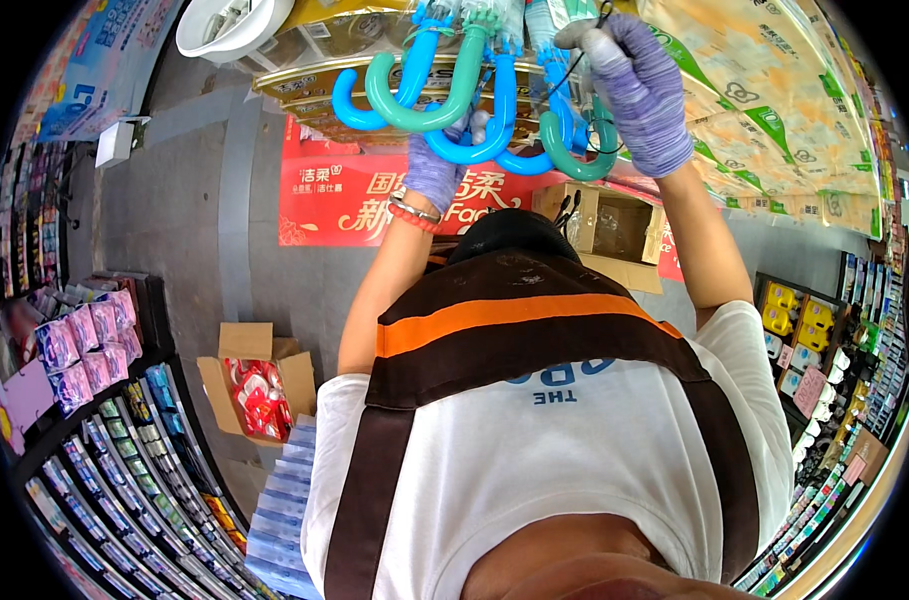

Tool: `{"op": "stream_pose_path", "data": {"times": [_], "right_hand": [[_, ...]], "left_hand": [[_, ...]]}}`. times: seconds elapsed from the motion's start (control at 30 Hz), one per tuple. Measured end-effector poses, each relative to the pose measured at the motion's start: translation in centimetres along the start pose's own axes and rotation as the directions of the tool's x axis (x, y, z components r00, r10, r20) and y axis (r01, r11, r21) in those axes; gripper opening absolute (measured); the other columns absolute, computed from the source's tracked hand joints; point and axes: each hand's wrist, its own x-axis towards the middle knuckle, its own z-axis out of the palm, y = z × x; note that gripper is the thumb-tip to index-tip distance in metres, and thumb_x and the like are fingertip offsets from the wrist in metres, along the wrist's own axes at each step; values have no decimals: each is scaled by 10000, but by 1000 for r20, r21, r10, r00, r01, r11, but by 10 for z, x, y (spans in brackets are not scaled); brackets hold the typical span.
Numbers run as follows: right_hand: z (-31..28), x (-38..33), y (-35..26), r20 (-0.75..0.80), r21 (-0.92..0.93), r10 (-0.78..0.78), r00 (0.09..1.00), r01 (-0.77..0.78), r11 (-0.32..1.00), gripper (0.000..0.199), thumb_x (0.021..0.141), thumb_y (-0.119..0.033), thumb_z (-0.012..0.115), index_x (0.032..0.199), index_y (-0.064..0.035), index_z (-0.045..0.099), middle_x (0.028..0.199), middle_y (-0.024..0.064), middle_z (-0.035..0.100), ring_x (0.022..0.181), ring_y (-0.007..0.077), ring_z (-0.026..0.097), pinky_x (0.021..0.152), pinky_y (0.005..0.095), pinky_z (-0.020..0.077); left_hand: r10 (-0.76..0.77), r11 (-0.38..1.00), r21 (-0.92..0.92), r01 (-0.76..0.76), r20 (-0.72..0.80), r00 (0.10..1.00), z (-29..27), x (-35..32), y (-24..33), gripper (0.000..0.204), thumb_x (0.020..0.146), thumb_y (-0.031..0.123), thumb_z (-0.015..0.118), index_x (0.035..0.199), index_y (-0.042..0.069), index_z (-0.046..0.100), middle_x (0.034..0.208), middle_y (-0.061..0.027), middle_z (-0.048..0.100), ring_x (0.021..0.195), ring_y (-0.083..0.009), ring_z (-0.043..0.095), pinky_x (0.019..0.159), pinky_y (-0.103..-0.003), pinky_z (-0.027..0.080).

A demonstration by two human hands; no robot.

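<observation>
A bunch of umbrellas with curved hook handles, some blue and some green, lies at the top middle with the hooks toward me. My left hand, in a purple knit glove, reaches in behind the hooks. Its fingers curl among the handles and are mostly hidden by them. To the right of the bunch is my right hand, also gloved, with thumb and fingers pinched on a thin black cord. That cord runs down beside the rightmost blue and green handles.
Tissue packs in patterned wrap are stacked under and right of the umbrellas. A white basin stands at the upper left. Open cartons sit below the red banner and at left, the latter holding red packs. Shelves line both sides.
</observation>
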Motion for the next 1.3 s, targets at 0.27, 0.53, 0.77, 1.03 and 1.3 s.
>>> {"op": "stream_pose_path", "data": {"times": [0.27,0.53,0.77,1.03,1.3], "right_hand": [[-1,-3,-8,-88,237,172,981,-147,960,241,909,-275,509,936,-42,561,678,7,569,513,27,415,487,183,339],[-2,8,-27,214,382,306,928,-368,848,268,881,-350,548,831,-101,463,634,-19,497,486,42,416,475,165,360],[12,7,-10,-9,310,126,992,-117,943,208,889,-271,549,930,-84,470,734,20,553,583,69,533,541,200,450],[31,-1,3,-52,493,-18,998,41,869,183,897,-213,549,990,-72,479,850,67,585,639,96,562,580,211,460],[22,-16,-3,23,560,-37,999,18,828,147,904,-155,538,1003,-87,453,914,105,561,757,139,582,659,272,505]], "left_hand": [[-129,992,-7,129,34,991,-13,-21,5,171,807,101,651,951,83,561,863,-22,596,773,-150,631,570,-263,575],[95,954,243,-175,308,947,-20,6,-2,133,804,147,671,866,94,565,796,-9,581,640,-119,562,520,-245,475],[73,933,320,-168,290,954,-35,20,-15,155,807,200,675,849,92,572,790,-20,578,703,-114,562,559,-256,481],[224,872,377,-311,257,940,-33,19,-21,237,794,244,692,880,61,567,807,-29,574,724,-121,563,608,-261,486],[405,496,723,-481,297,865,-16,11,-20,177,854,231,496,803,62,508,733,-87,543,670,-203,544,586,-338,449]]}}
